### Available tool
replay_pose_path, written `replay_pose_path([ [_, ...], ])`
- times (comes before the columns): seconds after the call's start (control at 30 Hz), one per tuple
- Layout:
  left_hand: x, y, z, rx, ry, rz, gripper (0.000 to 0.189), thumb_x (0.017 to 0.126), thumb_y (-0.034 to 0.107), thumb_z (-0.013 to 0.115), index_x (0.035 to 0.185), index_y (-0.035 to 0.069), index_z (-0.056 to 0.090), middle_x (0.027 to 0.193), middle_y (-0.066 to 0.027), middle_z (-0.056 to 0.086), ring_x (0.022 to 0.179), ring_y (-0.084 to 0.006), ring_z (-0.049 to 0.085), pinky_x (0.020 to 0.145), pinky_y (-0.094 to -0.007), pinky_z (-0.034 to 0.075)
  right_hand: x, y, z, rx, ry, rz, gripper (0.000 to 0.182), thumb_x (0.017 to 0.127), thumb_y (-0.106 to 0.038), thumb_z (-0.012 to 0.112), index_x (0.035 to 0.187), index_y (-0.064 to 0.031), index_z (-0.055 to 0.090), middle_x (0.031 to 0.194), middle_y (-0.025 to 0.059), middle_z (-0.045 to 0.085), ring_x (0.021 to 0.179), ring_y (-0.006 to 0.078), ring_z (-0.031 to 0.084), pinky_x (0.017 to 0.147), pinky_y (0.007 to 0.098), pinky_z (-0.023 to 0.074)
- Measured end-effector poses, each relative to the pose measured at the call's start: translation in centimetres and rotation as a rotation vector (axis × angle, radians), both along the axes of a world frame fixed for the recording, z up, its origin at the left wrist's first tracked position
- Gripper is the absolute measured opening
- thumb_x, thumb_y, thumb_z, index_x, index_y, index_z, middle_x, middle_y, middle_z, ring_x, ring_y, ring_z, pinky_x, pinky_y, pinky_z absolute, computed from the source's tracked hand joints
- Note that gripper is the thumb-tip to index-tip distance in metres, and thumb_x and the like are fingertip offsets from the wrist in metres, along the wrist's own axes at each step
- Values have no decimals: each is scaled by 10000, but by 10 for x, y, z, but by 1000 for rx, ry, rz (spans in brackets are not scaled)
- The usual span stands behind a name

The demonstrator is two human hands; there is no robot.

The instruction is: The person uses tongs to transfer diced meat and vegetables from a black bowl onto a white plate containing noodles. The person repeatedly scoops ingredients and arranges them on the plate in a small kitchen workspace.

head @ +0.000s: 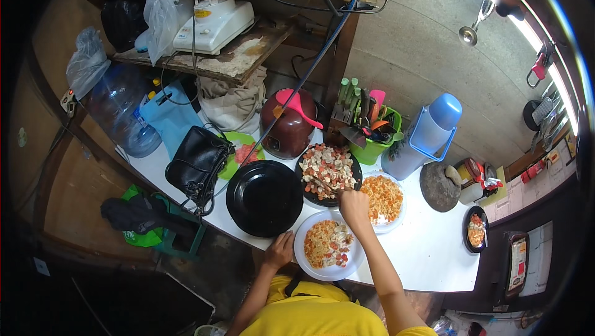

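Note:
My right hand (354, 206) reaches to the black plate of chopped white and reddish pieces (327, 168), shut on what looks like a spoon handle at the food's lower edge. My left hand (280, 251) rests at the table's front edge, close to the white plate (304, 266); whether it grips anything is not clear. That plate bears orange-flecked noodles or rice on its left and chopped pieces on its right. A second white plate (400, 221) with similar orange-flecked food is partly behind my right hand. An empty black plate (264, 198) lies to the left.
A dark red rice cooker (283, 136) with a pink rice paddle (297, 106), a green utensil basket (369, 153) and a blue flask (413, 143) line the back. A black bag (197, 164) lies left; a stone mortar (437, 187) and small black plate (466, 243) are right. A cable crosses above.

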State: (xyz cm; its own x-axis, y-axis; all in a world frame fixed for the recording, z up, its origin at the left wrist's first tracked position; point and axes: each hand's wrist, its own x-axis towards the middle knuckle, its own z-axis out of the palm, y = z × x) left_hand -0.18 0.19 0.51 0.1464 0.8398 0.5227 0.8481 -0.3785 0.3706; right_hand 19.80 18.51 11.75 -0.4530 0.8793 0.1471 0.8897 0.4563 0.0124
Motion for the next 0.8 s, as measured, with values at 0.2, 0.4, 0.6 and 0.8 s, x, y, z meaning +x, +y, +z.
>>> replay_pose_path([
  [0.2,0,1,-1,10,-20,-3,305,800,29,528,1072,-104,571,1068,-224,618,991,-338,602,879,-367,512,21,-7,28,38,106,-43,189,849,-228,600,988,-198,725,697,101,650,570,277,631,503,391,479],
  [0.4,-1,0,-1,28,-11,-1,306,798,28,528,1074,-99,572,1060,-220,620,990,-332,603,873,-365,515,39,-12,56,68,102,-111,165,843,-163,574,917,-148,720,722,91,662,585,268,648,509,397,486],
  [0.6,0,0,0,23,-15,4,295,804,28,525,1068,-97,571,1061,-224,619,989,-336,603,875,-369,512,43,-11,48,111,110,-143,135,827,-237,641,892,-134,699,737,96,667,580,287,637,519,406,478],
  [0.8,0,0,2,-13,-29,-1,296,812,28,519,1074,-100,566,1069,-230,617,996,-350,601,883,-376,507,9,-18,35,49,169,-80,140,823,-227,634,819,-98,690,736,106,663,583,291,642,518,416,486],
])
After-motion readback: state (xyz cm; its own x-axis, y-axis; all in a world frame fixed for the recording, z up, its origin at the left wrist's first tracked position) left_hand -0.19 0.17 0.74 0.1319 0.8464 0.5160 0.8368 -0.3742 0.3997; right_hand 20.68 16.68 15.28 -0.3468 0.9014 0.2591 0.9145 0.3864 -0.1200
